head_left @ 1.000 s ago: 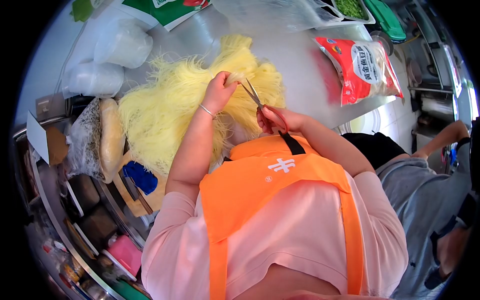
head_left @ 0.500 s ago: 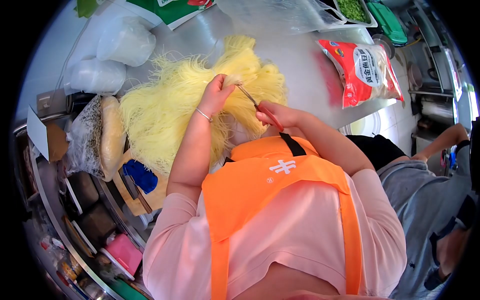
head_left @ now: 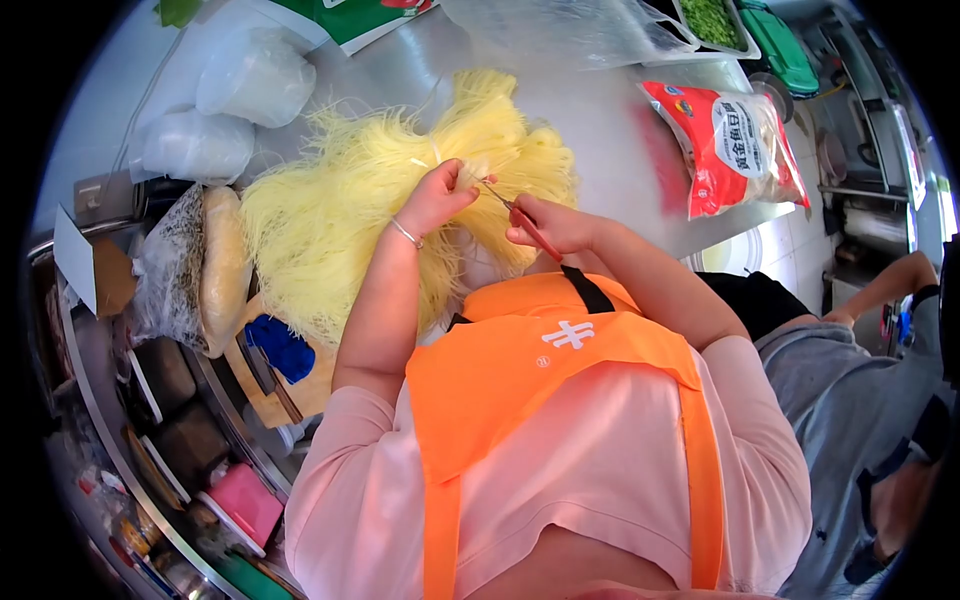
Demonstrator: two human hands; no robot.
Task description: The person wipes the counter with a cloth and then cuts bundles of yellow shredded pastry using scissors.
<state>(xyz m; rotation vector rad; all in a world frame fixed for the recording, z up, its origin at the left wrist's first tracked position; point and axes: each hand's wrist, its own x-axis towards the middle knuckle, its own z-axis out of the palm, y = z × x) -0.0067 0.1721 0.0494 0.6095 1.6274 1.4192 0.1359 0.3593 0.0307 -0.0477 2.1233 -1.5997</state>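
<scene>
Thin pale-yellow noodle-like strands point(head_left: 340, 200) lie in a wide heap on the metal table point(head_left: 620, 150). My left hand point(head_left: 440, 200), with a bracelet at the wrist, pinches a bundle of these strands above the heap. To its right, my right hand point(head_left: 550, 226) grips red-handled scissors point(head_left: 532, 232). Their blades point up and left and meet the strands just beside my left fingertips. The blades look nearly closed, and their tips are partly hidden among the strands.
A red and white bag point(head_left: 735, 150) lies at the table's right. Clear plastic containers point(head_left: 255, 80) stand at the upper left, above filled bags point(head_left: 222, 270). Behind the right edge, another person in a grey shirt point(head_left: 830, 400) is close by. A tray of chopped greens point(head_left: 712, 22) is at the top.
The scissors' blades have gone from spread apart to nearly closed at the bundle. My left hand has moved slightly down and right, nearer my right hand.
</scene>
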